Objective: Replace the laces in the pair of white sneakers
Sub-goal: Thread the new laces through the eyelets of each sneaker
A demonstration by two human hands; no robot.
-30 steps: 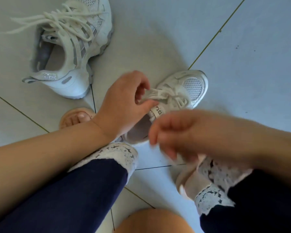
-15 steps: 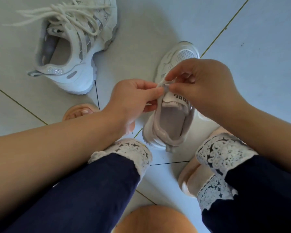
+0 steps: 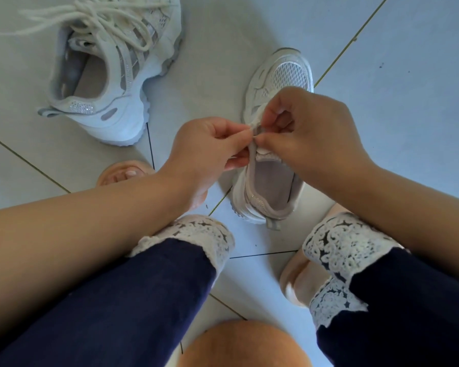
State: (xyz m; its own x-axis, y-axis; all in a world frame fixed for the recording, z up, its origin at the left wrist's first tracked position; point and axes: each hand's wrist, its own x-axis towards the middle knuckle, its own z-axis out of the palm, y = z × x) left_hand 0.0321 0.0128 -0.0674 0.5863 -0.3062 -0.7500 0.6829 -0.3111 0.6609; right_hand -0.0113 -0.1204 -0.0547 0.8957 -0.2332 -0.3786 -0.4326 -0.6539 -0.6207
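Sneaker (image 3: 252, 200) in white mesh stands on the tiled floor (image 3: 382, 141) right beneath both hands, heel nearest me, toe pointing away beyond the fingertips. I see the left hand (image 3: 204, 152) with thumb and forefinger pinched on a cream lace (image 3: 256, 120) by the upper eyelets, its other fingers curled underneath. The right hand (image 3: 310, 133) meets it from the opposite side, thumb and forefinger also pinching the lace, so both hands' fingertips touch just above the tongue. Below the fingers, the shoe's opening shows a pale grey insole (image 3: 272, 178). Well left of the left knuckles and farther away stands the second sneaker (image 3: 117, 112), loosely threaded with thick cream laces (image 3: 112, 25) whose ends trail leftward. Its opening shows a grey lining. Nearest me are navy trouser legs (image 3: 143, 300) with white lacework cuffs (image 3: 207, 234).
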